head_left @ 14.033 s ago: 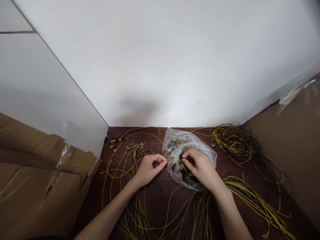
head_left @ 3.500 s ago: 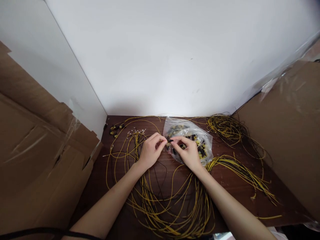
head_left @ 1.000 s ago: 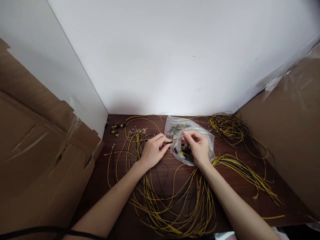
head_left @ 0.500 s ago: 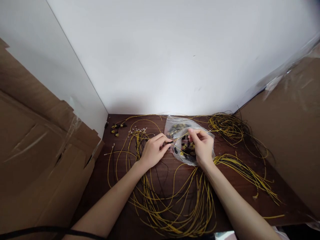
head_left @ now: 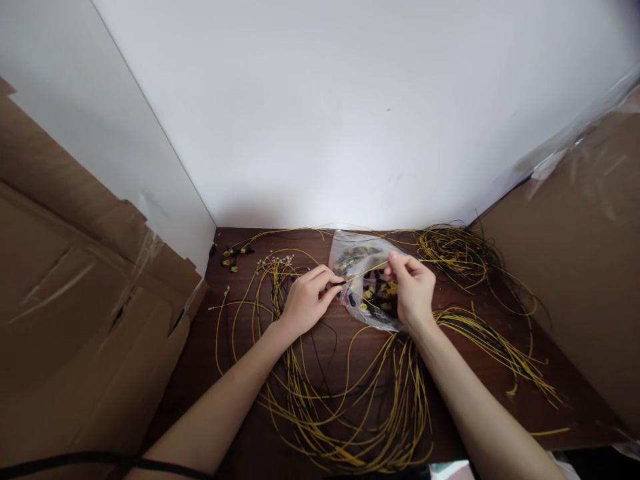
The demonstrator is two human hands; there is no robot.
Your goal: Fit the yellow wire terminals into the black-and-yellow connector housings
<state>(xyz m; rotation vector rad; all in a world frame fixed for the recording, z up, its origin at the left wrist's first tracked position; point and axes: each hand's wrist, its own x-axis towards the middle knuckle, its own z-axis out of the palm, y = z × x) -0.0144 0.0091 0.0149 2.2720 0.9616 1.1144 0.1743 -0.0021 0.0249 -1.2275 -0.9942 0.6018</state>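
Note:
My left hand (head_left: 311, 299) pinches a small black piece (head_left: 341, 284) between thumb and forefinger; its exact kind is too small to make out. From that piece a yellow wire (head_left: 367, 270) runs up to the right, and my right hand (head_left: 414, 287) grips it between the fingertips. The stretch of wire between the hands looks nearly straight. Below it lies a clear plastic bag (head_left: 345, 245) with several black and yellow small parts (head_left: 373, 293) in it. My right hand covers the bag's right side.
A large loop of yellow and black wires (head_left: 345, 453) lies in front, its left ends carrying small pale tips (head_left: 283, 261). Tangled wires (head_left: 453, 257) sit back right, a cut bundle (head_left: 505, 353) nearer. Small parts (head_left: 234, 257) lie back left. Cardboard (head_left: 75, 320) flanks the brown table (head_left: 200, 400).
My right hand has slid a little to the right along the yellow wire, away from my left hand. My left hand stays in place with the black piece.

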